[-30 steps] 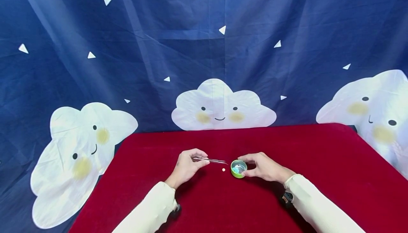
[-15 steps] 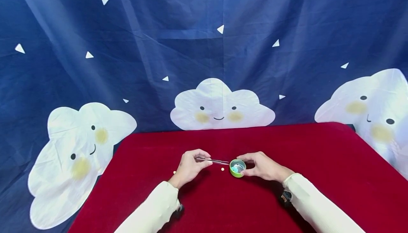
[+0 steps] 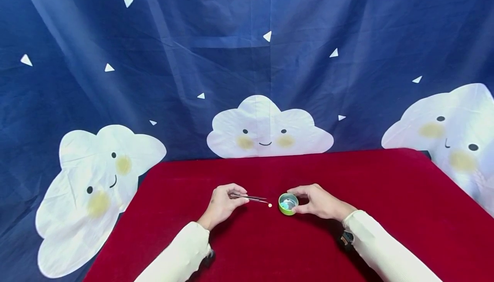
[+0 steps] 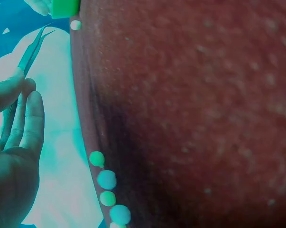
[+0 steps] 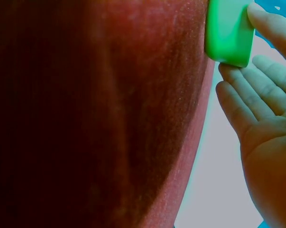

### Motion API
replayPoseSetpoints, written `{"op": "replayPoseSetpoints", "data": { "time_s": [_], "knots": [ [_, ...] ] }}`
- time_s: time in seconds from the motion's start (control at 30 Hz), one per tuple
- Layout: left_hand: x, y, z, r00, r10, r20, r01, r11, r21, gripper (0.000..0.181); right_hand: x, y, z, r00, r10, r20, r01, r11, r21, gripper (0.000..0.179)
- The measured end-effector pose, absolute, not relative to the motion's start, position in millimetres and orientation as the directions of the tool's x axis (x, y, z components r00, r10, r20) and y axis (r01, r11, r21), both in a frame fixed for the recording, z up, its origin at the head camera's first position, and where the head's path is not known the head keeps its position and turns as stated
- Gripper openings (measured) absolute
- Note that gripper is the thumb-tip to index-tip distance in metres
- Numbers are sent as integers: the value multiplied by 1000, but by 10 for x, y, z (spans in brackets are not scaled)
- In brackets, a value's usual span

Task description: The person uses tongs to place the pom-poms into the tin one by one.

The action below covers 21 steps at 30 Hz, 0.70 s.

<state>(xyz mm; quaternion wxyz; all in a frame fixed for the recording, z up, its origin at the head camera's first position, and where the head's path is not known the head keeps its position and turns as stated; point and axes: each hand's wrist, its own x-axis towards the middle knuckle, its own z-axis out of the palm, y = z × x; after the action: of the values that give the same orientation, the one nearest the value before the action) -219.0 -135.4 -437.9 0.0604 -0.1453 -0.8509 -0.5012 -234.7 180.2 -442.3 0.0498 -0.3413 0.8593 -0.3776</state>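
Note:
Between thumb and fingers, my left hand (image 3: 223, 202) pinches metal tweezers (image 3: 254, 198) that point right. Their prongs (image 4: 34, 50) stand apart in the left wrist view. In the head view the nearer tip is right at a small pale yellow ball (image 3: 270, 205) on the red cloth. My right hand (image 3: 323, 203) grips a small round green tin (image 3: 287, 213) from its right side, thumb at the near rim. Light blue bits (image 3: 284, 205) show inside the tin. The right wrist view has the thumb and fingertips against the tin's green wall (image 5: 228, 33).
A red cloth (image 3: 308, 252) covers the table. Several green and blue little balls (image 4: 106, 179) lie in a row in the left wrist view; the left arm hides that area from the head camera. A blue curtain (image 3: 231, 67) with white clouds hangs behind.
The tweezers went right to the tin's rim half a second ago, then came back left to the pale ball, their prongs now spread. My right hand and the tin have stayed put.

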Motion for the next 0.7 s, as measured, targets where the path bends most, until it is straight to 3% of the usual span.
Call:
{"op": "replayPoseSetpoints", "data": {
  "time_s": [0.7],
  "knots": [
    [-2189,-1370,-4441,-940,259,221,325,489,810,18,-2344,1801,-4425,-763,-622,172,-549,486,-680,52]
  ]
}}
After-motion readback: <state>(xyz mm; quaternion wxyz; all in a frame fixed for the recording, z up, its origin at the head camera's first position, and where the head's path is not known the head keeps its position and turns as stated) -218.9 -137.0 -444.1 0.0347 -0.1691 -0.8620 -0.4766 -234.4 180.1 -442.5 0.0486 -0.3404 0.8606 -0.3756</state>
